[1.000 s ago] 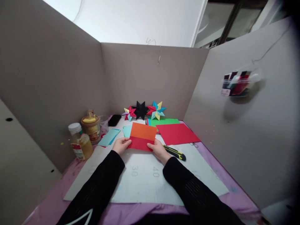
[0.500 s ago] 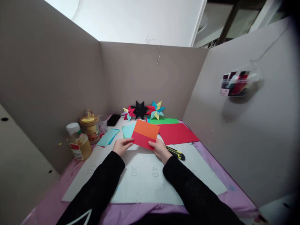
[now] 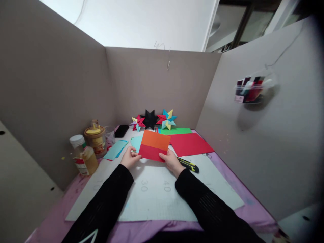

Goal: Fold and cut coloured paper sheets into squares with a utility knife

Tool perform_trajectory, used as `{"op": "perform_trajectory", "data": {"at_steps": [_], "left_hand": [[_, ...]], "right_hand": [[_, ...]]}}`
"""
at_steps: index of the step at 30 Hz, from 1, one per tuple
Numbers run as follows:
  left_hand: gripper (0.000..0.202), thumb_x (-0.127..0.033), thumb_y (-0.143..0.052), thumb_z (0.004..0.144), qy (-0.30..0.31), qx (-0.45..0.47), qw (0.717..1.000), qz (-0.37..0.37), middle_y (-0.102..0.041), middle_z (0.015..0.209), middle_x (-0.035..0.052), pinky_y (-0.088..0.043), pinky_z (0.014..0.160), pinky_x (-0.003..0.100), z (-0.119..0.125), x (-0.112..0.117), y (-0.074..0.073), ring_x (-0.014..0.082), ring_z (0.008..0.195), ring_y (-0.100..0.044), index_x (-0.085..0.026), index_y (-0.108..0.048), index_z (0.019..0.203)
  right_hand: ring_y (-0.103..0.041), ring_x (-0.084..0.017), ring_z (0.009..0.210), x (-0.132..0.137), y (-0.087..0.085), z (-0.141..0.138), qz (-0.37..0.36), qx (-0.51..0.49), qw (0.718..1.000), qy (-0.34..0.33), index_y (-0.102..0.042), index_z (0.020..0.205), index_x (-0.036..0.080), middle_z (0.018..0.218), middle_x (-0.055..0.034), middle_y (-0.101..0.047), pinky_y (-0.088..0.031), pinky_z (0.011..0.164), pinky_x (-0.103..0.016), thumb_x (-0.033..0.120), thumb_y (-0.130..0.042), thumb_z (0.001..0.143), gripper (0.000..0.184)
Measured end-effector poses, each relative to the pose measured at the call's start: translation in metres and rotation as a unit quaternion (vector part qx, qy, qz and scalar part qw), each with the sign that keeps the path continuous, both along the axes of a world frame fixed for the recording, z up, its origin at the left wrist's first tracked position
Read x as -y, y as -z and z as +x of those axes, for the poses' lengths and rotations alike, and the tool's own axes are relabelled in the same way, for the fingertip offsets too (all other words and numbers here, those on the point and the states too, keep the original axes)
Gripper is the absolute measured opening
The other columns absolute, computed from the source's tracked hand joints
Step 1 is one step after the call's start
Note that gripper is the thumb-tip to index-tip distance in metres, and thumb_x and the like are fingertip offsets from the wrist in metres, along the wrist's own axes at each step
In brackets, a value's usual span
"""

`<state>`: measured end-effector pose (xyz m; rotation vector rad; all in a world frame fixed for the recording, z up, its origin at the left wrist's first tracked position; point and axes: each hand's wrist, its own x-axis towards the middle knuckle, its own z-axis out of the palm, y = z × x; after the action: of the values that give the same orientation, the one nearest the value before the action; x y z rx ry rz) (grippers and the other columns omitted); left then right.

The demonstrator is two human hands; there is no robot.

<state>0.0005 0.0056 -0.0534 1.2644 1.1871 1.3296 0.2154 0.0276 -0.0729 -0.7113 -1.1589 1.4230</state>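
At the left of the frame, a clear bottle of amber liquid with a white cap (image 3: 84, 158) is seen upright beside a round tub with a yellow and brown lid (image 3: 97, 143). To their right, a few loose turquoise and blue paper pieces (image 3: 115, 151) are laid on the worktop.

Left of centre, the left hand (image 3: 129, 158) is held with thumb and fingers slightly parted, fingertips at the lower left corner of the paper; whether that corner is pinched cannot be told.

At the centre, a squarish piece of smooth paper, orange above and red below (image 3: 155, 145), is held up, tilted, over a white mat with grey numbers (image 3: 154, 206). Whether it is one folded sheet or two layers cannot be made out. It is judged to be very light and thin, crisp enough to be kept flat from one corner, yet easily creased, bent or torn. It is best taken by its edges or lower corners, with a soft pinch and flat fingertips.

Just right of centre, the paper's lower right corner is gripped by the right hand (image 3: 172, 162), thumb in front. Further right, a black and yellow utility knife (image 3: 188, 165) and a large red paper sheet (image 3: 191, 144) are seen.
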Motion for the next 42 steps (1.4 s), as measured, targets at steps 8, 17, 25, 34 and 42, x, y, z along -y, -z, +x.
{"op": "perform_trajectory", "data": {"at_steps": [8,17,25,34,42], "left_hand": [[0.040,-0.029,-0.076,0.057,0.090,-0.017,0.994,-0.051,-0.068,0.066,0.0036,-0.043,0.046,0.023,0.011,0.003,0.010,0.0139,0.051,-0.060,-0.013,-0.057,0.088],[0.038,-0.026,-0.076,0.053,0.027,-0.052,0.998,-0.036,-0.068,0.063,0.0050,-0.045,0.048,0.026,0.011,0.004,0.003,0.0173,0.053,-0.061,-0.011,-0.062,0.085],[0.044,-0.039,-0.075,0.056,-0.068,0.040,0.997,0.013,-0.069,0.074,0.0083,-0.049,0.059,0.029,0.023,0.005,-0.002,0.0216,0.070,-0.066,-0.011,-0.060,0.088],[0.048,-0.045,-0.075,0.054,-0.145,0.062,0.987,0.014,-0.068,0.071,0.0075,-0.048,0.057,0.026,0.029,0.007,0.000,0.0199,0.068,-0.065,-0.011,-0.060,0.085],[0.050,-0.042,-0.076,0.054,-0.122,0.062,0.990,-0.022,-0.068,0.071,0.0083,-0.047,0.057,0.026,0.025,0.002,0.006,0.0222,0.070,-0.067,-0.010,-0.061,0.089]], "right_hand": [[-0.063,-0.023,0.089,0.007,-0.006,0.000,0.051,0.072,0.996,0.006,-0.059,0.102,0.016,0.099,-0.0082,-0.067,-0.048,0.084,-0.038,0.023,-0.064,0.066,0.037],[-0.062,-0.023,0.093,0.008,-0.011,-0.005,0.061,0.065,0.996,0.008,-0.058,0.101,0.016,0.101,-0.0082,-0.067,-0.047,0.085,-0.038,0.025,-0.066,0.066,0.037],[-0.062,-0.017,0.074,0.020,-0.017,-0.037,0.007,-0.018,0.999,-0.039,-0.060,0.093,0.019,0.086,-0.0052,-0.066,-0.048,0.062,-0.025,0.035,-0.073,0.061,0.038],[-0.042,-0.009,0.042,0.015,-0.027,-0.080,-0.008,0.030,0.991,0.130,-0.053,0.056,0.018,0.045,0.0040,-0.050,-0.033,0.042,-0.022,0.040,-0.069,0.061,0.029],[-0.033,-0.006,0.038,-0.006,-0.040,-0.032,-0.015,-0.035,0.986,0.164,-0.049,0.055,0.018,0.042,0.0067,-0.043,-0.022,0.039,-0.022,0.041,-0.071,0.061,0.032]]}}
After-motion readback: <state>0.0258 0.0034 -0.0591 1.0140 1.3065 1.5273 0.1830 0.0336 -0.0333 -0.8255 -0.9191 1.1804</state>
